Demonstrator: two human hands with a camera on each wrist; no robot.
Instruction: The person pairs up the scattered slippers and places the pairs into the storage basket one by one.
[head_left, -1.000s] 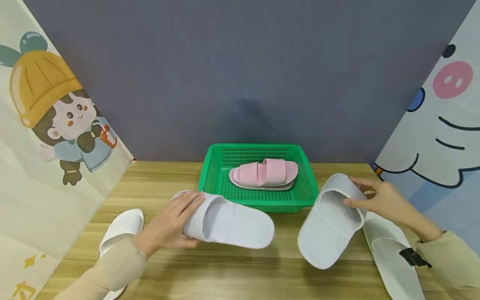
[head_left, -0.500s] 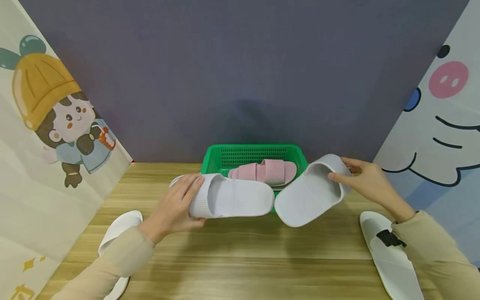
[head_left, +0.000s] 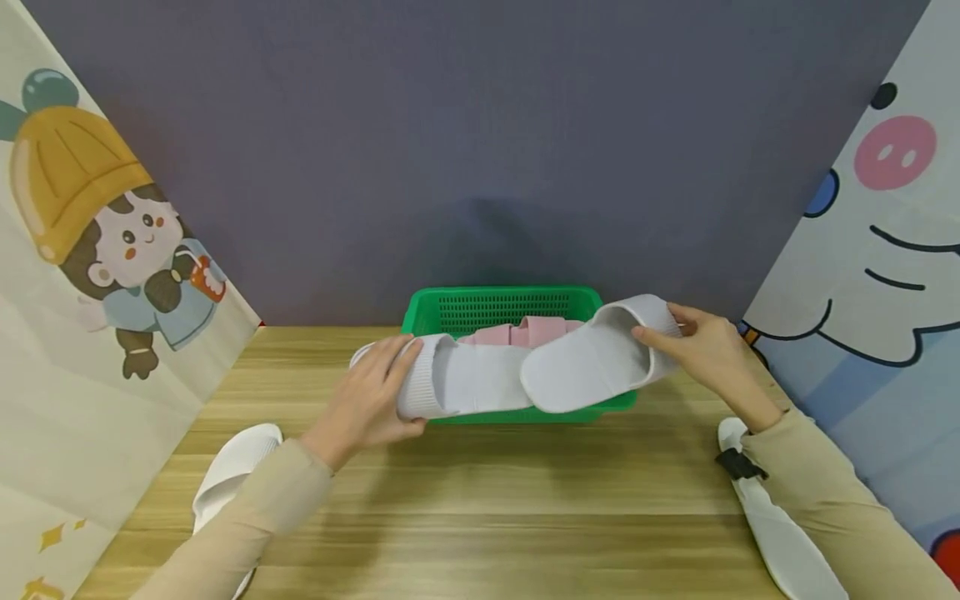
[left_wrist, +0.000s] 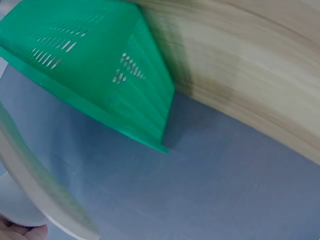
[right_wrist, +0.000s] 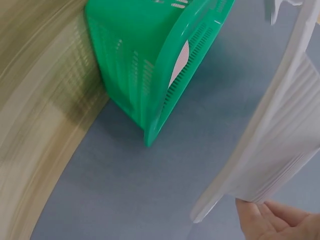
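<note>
My left hand [head_left: 371, 404] grips a white slide slipper [head_left: 480, 379] by its ribbed strap, heel pointing right. A second white slipper [head_left: 573, 371] is pinched at its strap by my right hand [head_left: 701, 346], thumb inside the opening. In the head view its heel end overlaps the left slipper's; whether they touch I cannot tell. Both are held in front of and above a green plastic basket [head_left: 450, 304]. Pink slippers [head_left: 543, 331] lie inside it, partly hidden behind the white ones. The right wrist view shows the right slipper [right_wrist: 280, 120] edge-on, beside the basket [right_wrist: 130, 65].
On the wooden table [head_left: 525, 517], one white slipper [head_left: 236, 458] lies at the left, partly under my left sleeve. Another white slipper [head_left: 783, 546] lies at the right, partly covered by my right sleeve. A grey wall [head_left: 480, 150] rises behind the basket.
Both held slippers have risen toward the basket. The right one has moved left until its heel overlaps the left slipper's heel in view. The pink slippers have become more hidden.
</note>
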